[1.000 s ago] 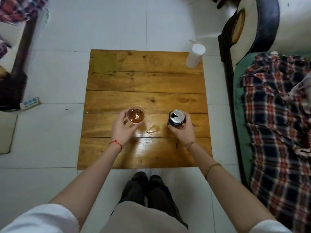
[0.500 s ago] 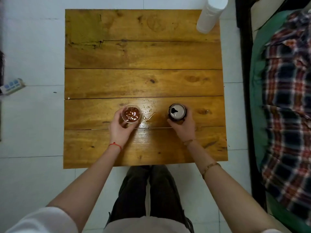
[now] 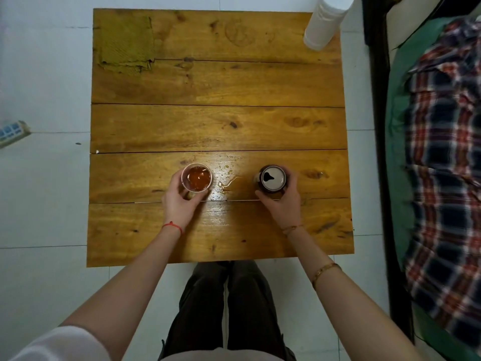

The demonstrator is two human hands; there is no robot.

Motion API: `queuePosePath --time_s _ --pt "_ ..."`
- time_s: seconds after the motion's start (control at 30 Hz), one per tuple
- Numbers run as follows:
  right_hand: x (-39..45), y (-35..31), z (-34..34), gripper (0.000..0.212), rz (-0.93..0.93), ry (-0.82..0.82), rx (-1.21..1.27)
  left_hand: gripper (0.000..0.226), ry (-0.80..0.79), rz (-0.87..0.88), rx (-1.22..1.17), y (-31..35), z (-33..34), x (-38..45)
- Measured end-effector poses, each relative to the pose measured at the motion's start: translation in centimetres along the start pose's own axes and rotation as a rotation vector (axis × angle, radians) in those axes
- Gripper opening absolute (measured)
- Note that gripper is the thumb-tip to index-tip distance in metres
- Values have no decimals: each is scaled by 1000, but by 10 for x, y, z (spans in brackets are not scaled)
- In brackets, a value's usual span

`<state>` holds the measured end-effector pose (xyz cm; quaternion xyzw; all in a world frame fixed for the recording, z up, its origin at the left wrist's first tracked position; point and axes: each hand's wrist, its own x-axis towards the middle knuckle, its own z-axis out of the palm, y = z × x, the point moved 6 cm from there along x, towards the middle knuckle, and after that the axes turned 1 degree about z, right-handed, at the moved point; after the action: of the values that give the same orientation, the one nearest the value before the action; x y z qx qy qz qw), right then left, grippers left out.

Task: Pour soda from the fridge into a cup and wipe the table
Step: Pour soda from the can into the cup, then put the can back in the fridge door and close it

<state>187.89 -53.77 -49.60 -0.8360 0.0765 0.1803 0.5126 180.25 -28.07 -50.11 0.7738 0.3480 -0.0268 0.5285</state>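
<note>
A clear cup (image 3: 196, 177) of amber soda stands on the wooden table (image 3: 218, 126), and my left hand (image 3: 179, 201) grips it from the near side. To its right stands an opened dark soda can (image 3: 272, 177), upright, with my right hand (image 3: 282, 204) wrapped around it. Between cup and can lies a small spill of soda (image 3: 226, 182), a thin puddle with scattered drops. A yellow-green cloth (image 3: 126, 43) lies flat at the table's far left corner.
A white plastic bottle (image 3: 324, 22) stands at the table's far right corner. A bed with a plaid blanket (image 3: 447, 165) runs along the right. A power strip (image 3: 13, 131) lies on the white tiled floor at left. My legs (image 3: 226, 308) are below the table's near edge.
The camera has moved closer and tilted further down over the table. Both hands stay on the cup and the can, which stand in the same places.
</note>
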Motion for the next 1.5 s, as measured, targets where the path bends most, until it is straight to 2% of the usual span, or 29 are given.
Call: queuePosePath --time_s 0.1,0.23,0.3,0.4,0.47,0.53,0.7,0.8,0.97,1.07,1.5 --pt "-2 -2 -5 85 -11 21 -27 73 -19 -4 0 -3 0 0" --pt "-5 -10 -11 73 -32 22 -65 80 0 -128 -39 -19 -2 -10" --pt "-6 -15 -12 68 -23 16 -70 61 84 -258 -41 -30 -1 -23" --pt "-9 -24 -15 68 -28 15 -69 18 137 -441 -54 -49 10 -43" --pt "-15 -32 -18 67 -39 4 -64 6 32 -552 -201 -46 29 -54" --pt "-23 -42 -21 67 -44 -19 -45 9 -137 -617 -405 -24 53 -65" --pt "-53 -69 -34 63 -65 -90 -12 22 -341 -594 -586 39 77 -82" --pt "-79 -89 -44 65 -90 -89 -7 30 -334 -602 -611 59 75 -94" --pt "-110 -119 -65 71 -95 -72 52 24 -339 -593 -660 84 56 -118" --pt "-122 -140 -76 72 -107 -82 56 33 -347 -580 -697 101 42 -128" --pt "-170 -263 -104 61 -379 -198 -66 32 -370 -387 -778 188 -54 -158"
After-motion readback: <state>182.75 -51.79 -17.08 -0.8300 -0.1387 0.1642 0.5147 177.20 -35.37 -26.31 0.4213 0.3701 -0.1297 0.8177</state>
